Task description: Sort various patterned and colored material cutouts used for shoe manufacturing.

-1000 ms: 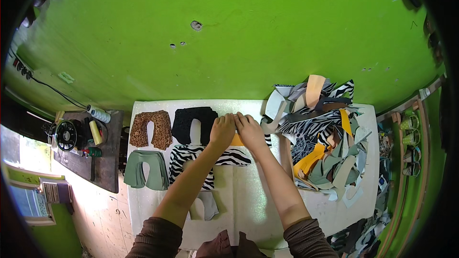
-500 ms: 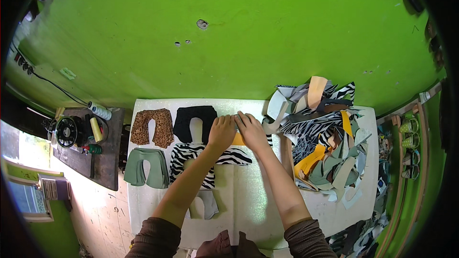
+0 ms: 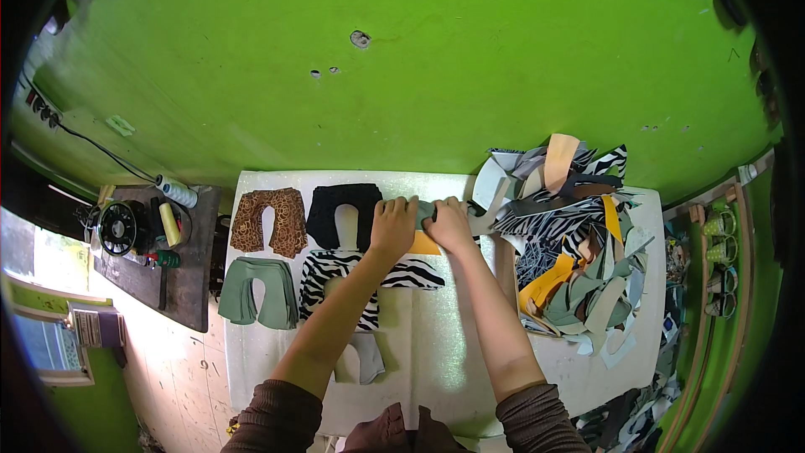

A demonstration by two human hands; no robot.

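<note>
My left hand [image 3: 395, 225] and my right hand [image 3: 449, 223] are close together at the far middle of the table. A small green piece of sheet material [image 3: 426, 212] shows between them, with the bent fingers of both hands closed over its sides. Just below the hands lies a yellow-orange piece [image 3: 425, 244], partly covered. A zebra-striped strip [image 3: 412, 274] sticks out to the right of my left forearm. Next to my left hand is a stack of black U-shaped pieces [image 3: 344, 197]. My left forearm passes over zebra-striped U-shaped pieces [image 3: 319, 273].
Brown patterned [image 3: 243, 226] and green U-shaped stacks [image 3: 238, 298] lie at the left; a grey piece [image 3: 366, 356] lies nearer. A box heaped with scraps [image 3: 579, 260] fills the right side. Left of the table, a dark stand [image 3: 189, 285] carries a machine with a handwheel [image 3: 117, 228] and thread cones.
My hands have moved slightly apart, and the fingers of my right hand have curled in. The green piece now shows between them. The stacks have stayed in place.
</note>
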